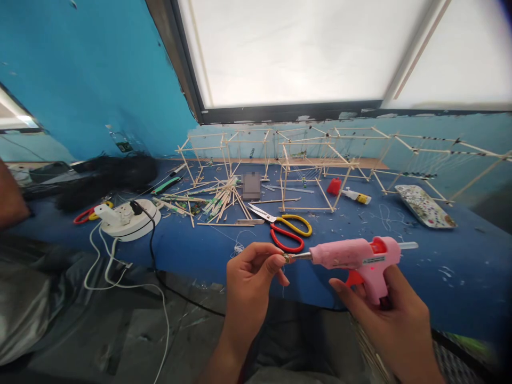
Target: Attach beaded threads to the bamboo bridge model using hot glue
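Observation:
My right hand (400,314) grips a pink hot glue gun (352,253) by its handle, with the thumb beside the red trigger. A clear glue stick (408,245) pokes out of the gun's back end. Its metal nozzle points left and reaches the fingertips of my left hand (254,282). Those fingers pinch a tiny, shiny, dark object (286,257), too small to name, and the nozzle tip appears to touch it. Just behind lie scissors (286,224) with one red and one yellow handle loop, their blades pointing to the back left.
Frames of thin wooden sticks (308,205) stand along the wall. Loose sticks (224,200) lie heaped mid-table. A glue bottle (356,196) and a patterned tray (424,208) are on the right. A white power strip (130,221) with cables sits left, near another person's arm (12,197).

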`<state>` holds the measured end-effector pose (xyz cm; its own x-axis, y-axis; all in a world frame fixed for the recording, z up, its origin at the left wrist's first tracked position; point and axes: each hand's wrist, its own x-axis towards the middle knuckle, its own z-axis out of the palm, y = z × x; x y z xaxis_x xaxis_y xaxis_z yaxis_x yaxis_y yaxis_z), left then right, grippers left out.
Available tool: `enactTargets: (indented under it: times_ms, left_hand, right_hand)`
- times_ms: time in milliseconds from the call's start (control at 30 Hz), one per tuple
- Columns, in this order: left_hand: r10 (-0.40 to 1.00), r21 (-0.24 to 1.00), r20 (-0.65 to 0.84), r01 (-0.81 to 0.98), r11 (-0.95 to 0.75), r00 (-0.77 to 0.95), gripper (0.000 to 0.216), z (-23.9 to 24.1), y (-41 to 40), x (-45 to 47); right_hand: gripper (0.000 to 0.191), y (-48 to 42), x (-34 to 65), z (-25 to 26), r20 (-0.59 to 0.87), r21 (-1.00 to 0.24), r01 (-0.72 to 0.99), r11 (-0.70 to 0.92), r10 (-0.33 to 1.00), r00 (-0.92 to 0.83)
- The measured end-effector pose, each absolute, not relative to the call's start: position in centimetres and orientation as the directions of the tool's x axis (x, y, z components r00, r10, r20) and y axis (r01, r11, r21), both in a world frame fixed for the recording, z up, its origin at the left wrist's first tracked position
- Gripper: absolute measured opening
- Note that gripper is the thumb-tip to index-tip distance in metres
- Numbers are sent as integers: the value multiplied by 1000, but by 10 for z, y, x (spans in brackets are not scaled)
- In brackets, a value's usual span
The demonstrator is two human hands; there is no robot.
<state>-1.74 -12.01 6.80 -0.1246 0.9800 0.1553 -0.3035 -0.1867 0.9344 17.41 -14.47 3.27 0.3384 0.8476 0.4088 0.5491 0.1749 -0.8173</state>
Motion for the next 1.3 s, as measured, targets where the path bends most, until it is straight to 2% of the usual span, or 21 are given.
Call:
enactTargets:
  times_ms: [167,867,1100,1300]
  left_hand:
    - [980,934,164,-301,-192,-113,14,65,-117,-17]
    - [978,918,173,-341,-204,-120,12,62,-118,-14]
    - [983,923,126,-348,-165,-130,15,63,-121,-14]
    - [984,924,122,-348,-161,-130,16,64,-120,-13]
  right_hand:
    - [33,-142,183,22,456,-771,593,232,851,261]
    - [32,-141,177,28,507,-731,621,282,834,218]
    - [35,-142,177,27,472,-768,579,274,853,223]
    - [31,-142,177,33,349,-838,511,192,908,231]
